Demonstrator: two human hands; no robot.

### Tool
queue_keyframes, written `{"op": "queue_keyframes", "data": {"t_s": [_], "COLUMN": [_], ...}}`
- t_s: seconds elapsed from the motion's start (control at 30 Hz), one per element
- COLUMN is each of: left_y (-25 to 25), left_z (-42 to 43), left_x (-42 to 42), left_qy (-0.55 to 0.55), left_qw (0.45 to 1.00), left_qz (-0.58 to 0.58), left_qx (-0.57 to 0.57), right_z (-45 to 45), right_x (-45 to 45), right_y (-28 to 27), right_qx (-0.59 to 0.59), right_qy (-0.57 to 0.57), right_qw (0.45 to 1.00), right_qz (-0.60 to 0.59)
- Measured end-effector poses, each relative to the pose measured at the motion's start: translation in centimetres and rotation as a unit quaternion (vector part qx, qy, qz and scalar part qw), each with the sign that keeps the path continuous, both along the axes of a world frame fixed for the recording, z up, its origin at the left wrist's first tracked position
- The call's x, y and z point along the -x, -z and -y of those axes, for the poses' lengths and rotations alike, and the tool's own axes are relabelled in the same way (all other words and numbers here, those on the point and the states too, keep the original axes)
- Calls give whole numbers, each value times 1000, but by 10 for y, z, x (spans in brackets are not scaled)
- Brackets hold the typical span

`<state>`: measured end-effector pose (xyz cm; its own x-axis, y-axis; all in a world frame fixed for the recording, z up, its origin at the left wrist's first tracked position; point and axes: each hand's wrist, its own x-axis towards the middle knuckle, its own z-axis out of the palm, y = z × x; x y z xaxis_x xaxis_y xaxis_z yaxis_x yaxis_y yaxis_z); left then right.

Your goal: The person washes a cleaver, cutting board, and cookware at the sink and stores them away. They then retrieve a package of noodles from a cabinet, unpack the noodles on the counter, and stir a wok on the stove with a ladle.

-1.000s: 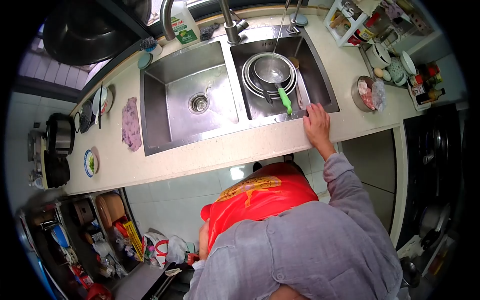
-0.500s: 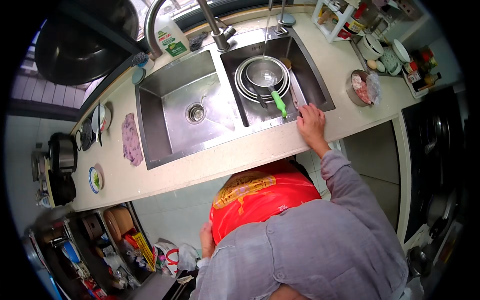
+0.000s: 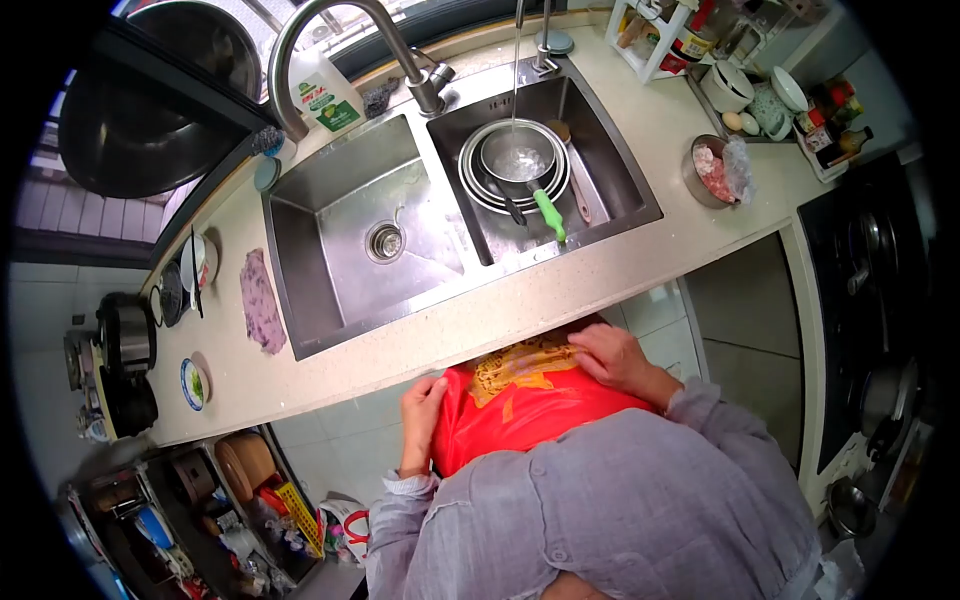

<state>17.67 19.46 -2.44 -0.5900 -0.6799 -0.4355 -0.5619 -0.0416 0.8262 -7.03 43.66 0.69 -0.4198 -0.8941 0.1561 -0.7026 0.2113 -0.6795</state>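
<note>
A red apron (image 3: 520, 420) with a yellow print covers my front below the counter's edge. My left hand (image 3: 422, 415) grips the apron's left edge, fingers closed on the cloth. On the apron's right side, my right hand (image 3: 615, 357) has its fingers bent and closed on the fabric. In the right sink basin (image 3: 625, 195), nested metal bowls (image 3: 468, 170) hold a small strainer (image 3: 517, 157) with a green handle (image 3: 549, 216). Water runs from a thin tap down into the strainer. A black handle lies beside the green one.
The left basin (image 3: 345, 250) has a drain, with a large faucet (image 3: 425, 92) behind. A purple cloth (image 3: 260, 300) and a small bowl (image 3: 192, 384) lie left. A metal bowl of meat (image 3: 708, 175) stands right, near the stove (image 3: 860, 300).
My right hand has left the sink's front edge and moved down onto the apron. My left hand has come up with the apron's edge. The view has shifted slightly.
</note>
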Motion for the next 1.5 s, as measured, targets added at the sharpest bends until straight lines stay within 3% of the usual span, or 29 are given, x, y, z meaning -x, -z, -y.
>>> {"op": "queue_keyframes", "data": {"t_s": [0.1, 0.17, 0.27, 0.37, 0.47, 0.57, 0.67, 0.77, 0.87, 0.97, 1.07, 1.17, 1.27, 1.37, 1.5], "left_y": [-11, -23, -14, -6, 49, 25, 11, 31, 6, 27, 49, 45, 27, 32, 45], "left_z": [-4, -5, -4, -9, -32, -41, -52, -62, -74, -79, -69, -47, -21, -10, -19], "left_x": [26, 42, 36, 23, -21, -35, -50, -86, -89, -108, -120, -98, -68, -42, -9], "left_qy": [83, 118, 191, 273, 189, 63, 0, -115, -200, -227, -252, -159, -26, 23, 124], "left_qw": [991, 983, 964, 955, 957, 952, 965, 948, 938, 932, 927, 967, 997, 989, 972], "left_qz": [18, 48, 50, 119, 83, 64, 53, 11, 50, 79, 102, 3, 74, 124, 156], "left_qx": [106, 131, 179, -8, -204, -292, -256, -298, -280, -272, -258, -200, -23, 81, 126], "right_z": [-41, -61, -64, -63, -53, -40, -30, -13, 12, 37, 32, 12, -9, -38, -69], "right_x": [-18, -24, -31, -32, -34, -35, -38, -39, -40, -45, -42, -29, -23, -27, -36], "right_y": [33, 50, 43, 48, 40, 37, 51, 43, 39, 44, 38, 37, 28, 33, 35], "right_qx": [-145, -234, -215, -207, -216, -197, -196, -171, -148, -174, -168, -196, -254, -223, -230], "right_qy": [42, 68, 104, 78, 72, 64, 44, 18, -8, -64, -39, -40, -24, 23, 99], "right_qw": [978, 924, 922, 934, 947, 957, 963, 970, 978, 975, 973, 968, 952, 950, 944], "right_qz": [145, 294, 303, 279, 227, 203, 180, 170, 146, 122, 151, 148, 170, 216, 216]}}
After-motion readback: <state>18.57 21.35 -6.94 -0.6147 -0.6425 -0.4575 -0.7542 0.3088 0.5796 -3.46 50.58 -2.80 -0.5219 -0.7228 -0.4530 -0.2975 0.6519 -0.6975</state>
